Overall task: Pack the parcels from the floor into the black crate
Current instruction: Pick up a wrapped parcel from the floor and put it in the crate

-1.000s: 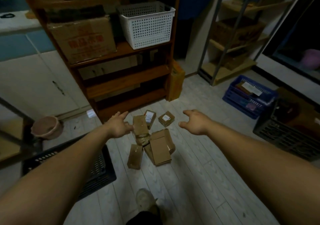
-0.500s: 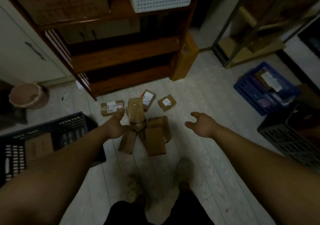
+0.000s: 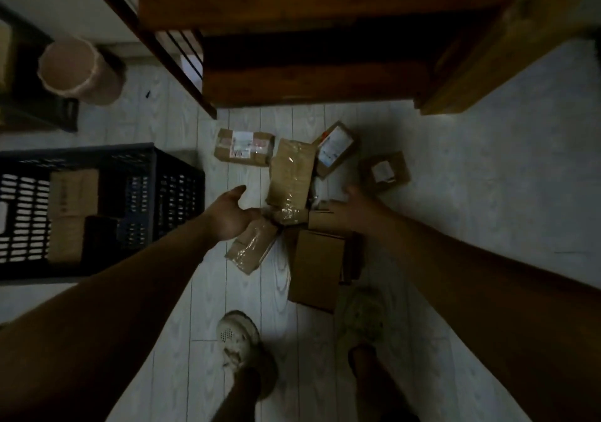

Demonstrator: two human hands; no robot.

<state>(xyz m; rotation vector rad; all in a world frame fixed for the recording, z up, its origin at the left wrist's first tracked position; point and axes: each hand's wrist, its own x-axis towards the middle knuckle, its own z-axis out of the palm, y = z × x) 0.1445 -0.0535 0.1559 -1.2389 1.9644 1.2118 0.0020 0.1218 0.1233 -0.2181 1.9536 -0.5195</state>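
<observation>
Above the floor's parcels (image 3: 292,174), left hand (image 3: 232,213) and right hand (image 3: 353,208) spread empty; next, grip one for the black crate (image 3: 175,191).

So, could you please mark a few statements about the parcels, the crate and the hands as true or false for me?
1. The black slatted plastic crate stands left of the pile of brown cardboard parcels. True.
2. That crate is empty. False: cardboard parcels already lie in it.
3. The left hand grips a parcel lifted off the floor. False: its fingers are open and grip nothing.
4. A small brown cardboard box with a white label lies apart, right of the pile. True.
5. The round pinkish bucket sits on the wooden shelf unit. False: it stands to the left of it.
</observation>
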